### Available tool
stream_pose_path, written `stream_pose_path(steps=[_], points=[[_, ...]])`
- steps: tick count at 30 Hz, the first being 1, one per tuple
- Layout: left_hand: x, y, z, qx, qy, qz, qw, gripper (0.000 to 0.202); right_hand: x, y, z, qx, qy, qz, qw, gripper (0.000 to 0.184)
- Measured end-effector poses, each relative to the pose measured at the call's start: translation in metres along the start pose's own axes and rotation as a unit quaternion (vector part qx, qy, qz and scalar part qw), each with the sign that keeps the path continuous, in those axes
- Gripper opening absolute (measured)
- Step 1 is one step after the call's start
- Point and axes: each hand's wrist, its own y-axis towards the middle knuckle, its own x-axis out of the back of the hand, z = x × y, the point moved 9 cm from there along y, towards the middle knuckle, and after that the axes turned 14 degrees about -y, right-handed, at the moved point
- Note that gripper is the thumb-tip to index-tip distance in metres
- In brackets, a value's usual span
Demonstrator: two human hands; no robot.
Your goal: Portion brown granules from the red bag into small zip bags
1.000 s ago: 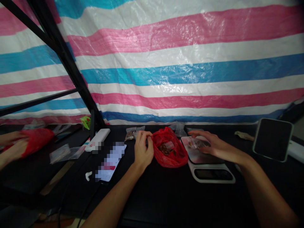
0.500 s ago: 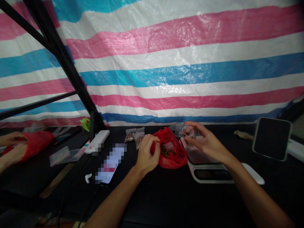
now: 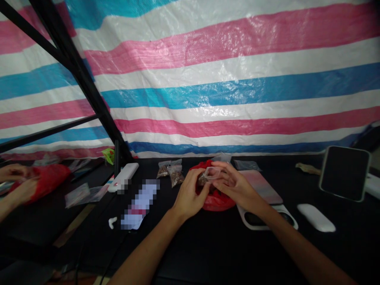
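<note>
Head camera lets me see the left hand [image 3: 189,194] and right hand [image 3: 240,188] pinching a clear plastic bag [image 3: 213,172] between them, over the red plastic bag [image 3: 219,204] beside the scale [image 3: 263,185] on the desk [image 3: 213,249].

The red bag [image 3: 219,204] and clear bag [image 3: 212,173] look thin plastic, the striped sheet [image 3: 225,89] glossy.

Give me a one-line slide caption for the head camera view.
Left hand and right hand hold a clear plastic bag over a red bag, beside a digital scale.
</note>
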Motion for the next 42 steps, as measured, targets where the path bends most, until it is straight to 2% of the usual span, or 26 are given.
stream_pose_path(steps=[4, 9, 14, 22, 26, 30, 34, 36, 39, 42], points=[[0.001, 0.001, 0.001, 0.009, -0.002, 0.003, 1.0, 0.029, 0.015, 0.003, -0.002, -0.01, -0.072, -0.055, 0.996, 0.031], [0.001, -0.002, 0.005, 0.039, -0.026, 0.0, 0.999, 0.021, 0.028, 0.003, -0.004, -0.012, -0.137, -0.111, 0.984, 0.031], [0.0, -0.004, 0.017, 0.098, -0.099, -0.008, 0.99, 0.023, 0.017, 0.002, -0.008, -0.015, -0.147, -0.075, 0.986, 0.029], [0.009, -0.004, 0.036, 0.131, -0.219, -0.105, 0.961, 0.023, 0.017, 0.004, -0.009, -0.027, -0.127, -0.063, 0.99, 0.027], [0.009, -0.006, 0.038, 0.14, -0.198, -0.11, 0.964, 0.026, 0.013, 0.004, -0.01, -0.037, -0.104, -0.057, 0.992, 0.029], [0.01, -0.008, 0.036, 0.129, -0.181, -0.123, 0.967, 0.027, 0.004, 0.004, -0.003, -0.036, -0.13, -0.035, 0.99, 0.028], [0.003, -0.007, 0.04, 0.132, -0.224, -0.109, 0.959, 0.023, 0.008, 0.003, 0.0, -0.036, -0.144, -0.059, 0.987, 0.03], [-0.001, -0.006, 0.045, 0.146, -0.254, -0.098, 0.951, 0.029, 0.01, 0.004, -0.002, -0.038, -0.133, -0.066, 0.988, 0.031], [-0.007, -0.004, 0.052, 0.183, -0.29, -0.087, 0.935, 0.032, 0.013, 0.005, -0.004, -0.037, -0.127, -0.067, 0.989, 0.031], [-0.007, -0.002, 0.053, 0.189, -0.3, -0.087, 0.931, 0.028, 0.013, 0.005, -0.006, -0.041, -0.13, -0.059, 0.989, 0.031]])
